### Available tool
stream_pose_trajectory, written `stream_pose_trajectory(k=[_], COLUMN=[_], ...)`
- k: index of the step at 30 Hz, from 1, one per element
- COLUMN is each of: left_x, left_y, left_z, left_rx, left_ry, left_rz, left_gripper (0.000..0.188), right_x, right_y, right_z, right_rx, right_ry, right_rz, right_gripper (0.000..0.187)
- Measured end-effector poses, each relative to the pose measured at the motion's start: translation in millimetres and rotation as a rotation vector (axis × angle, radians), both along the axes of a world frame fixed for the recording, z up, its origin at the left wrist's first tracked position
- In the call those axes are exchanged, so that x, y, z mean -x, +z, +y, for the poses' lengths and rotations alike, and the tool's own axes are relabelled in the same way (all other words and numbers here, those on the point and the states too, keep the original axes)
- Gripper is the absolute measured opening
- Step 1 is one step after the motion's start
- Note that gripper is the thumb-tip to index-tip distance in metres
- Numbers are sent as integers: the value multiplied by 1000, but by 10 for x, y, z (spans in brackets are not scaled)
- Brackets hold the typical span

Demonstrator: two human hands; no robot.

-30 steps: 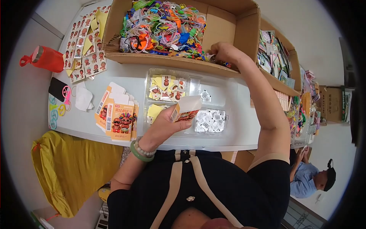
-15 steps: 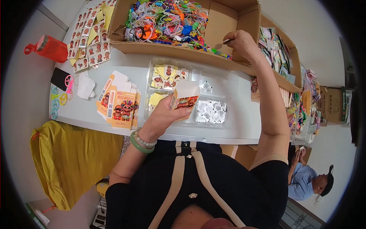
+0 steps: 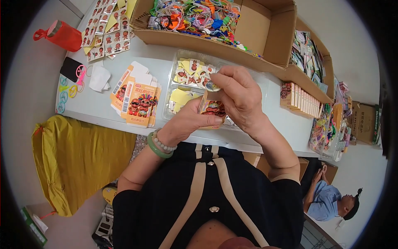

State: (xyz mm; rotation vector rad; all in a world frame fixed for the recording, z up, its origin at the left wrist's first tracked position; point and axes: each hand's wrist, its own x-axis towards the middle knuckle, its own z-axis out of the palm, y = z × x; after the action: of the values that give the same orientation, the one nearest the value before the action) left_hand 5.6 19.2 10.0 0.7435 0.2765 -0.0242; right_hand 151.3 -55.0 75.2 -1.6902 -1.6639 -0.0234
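Observation:
My left hand [image 3: 188,120] is wrapped round a small orange box [image 3: 213,108] printed with red cartoon figures, its top end toward my right hand. Above that box, my right hand [image 3: 240,93] pinches a small round disc [image 3: 212,86] with a pale rim; its exact kind is unclear. Under both hands lies a clear plastic tray [image 3: 171,79]. Sticker pieces [image 3: 192,71] and yellow paper pieces [image 3: 180,96] fill its left compartments. My hands cover most of the tray's right side, where only a bit of the white packets [image 3: 230,123] shows.
Flat orange boxes [image 3: 139,101] lie to the left, near a white tissue [image 3: 99,79], a black phone [image 3: 71,69] and a red bottle [image 3: 64,35]. A carton of colourful trinkets [image 3: 199,18] stands behind. Upright boxes [image 3: 299,98] line the right. A person [image 3: 327,199] sits at far right.
My right hand has come from the carton toward me and now holds the disc over the box in my left hand. The view has shifted slightly.

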Motion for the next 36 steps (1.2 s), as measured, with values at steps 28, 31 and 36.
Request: stream_pose_trajectory(k=[28, 31, 36], left_x=[47, 45, 22], left_y=[-48, -50, -42], left_z=[-65, -62, -89], left_rx=[-283, -327, -291], left_ry=[156, 140, 130], left_rz=[131, 145, 151], left_gripper=[47, 45, 46], right_x=[-253, -335, -442], right_y=[-828, -865, -778], right_z=[-866, -940, -988], right_rx=[813, 576, 660], right_ry=[-230, -247, -364], right_rz=[-99, 201, 1013], right_gripper=[13, 8, 8])
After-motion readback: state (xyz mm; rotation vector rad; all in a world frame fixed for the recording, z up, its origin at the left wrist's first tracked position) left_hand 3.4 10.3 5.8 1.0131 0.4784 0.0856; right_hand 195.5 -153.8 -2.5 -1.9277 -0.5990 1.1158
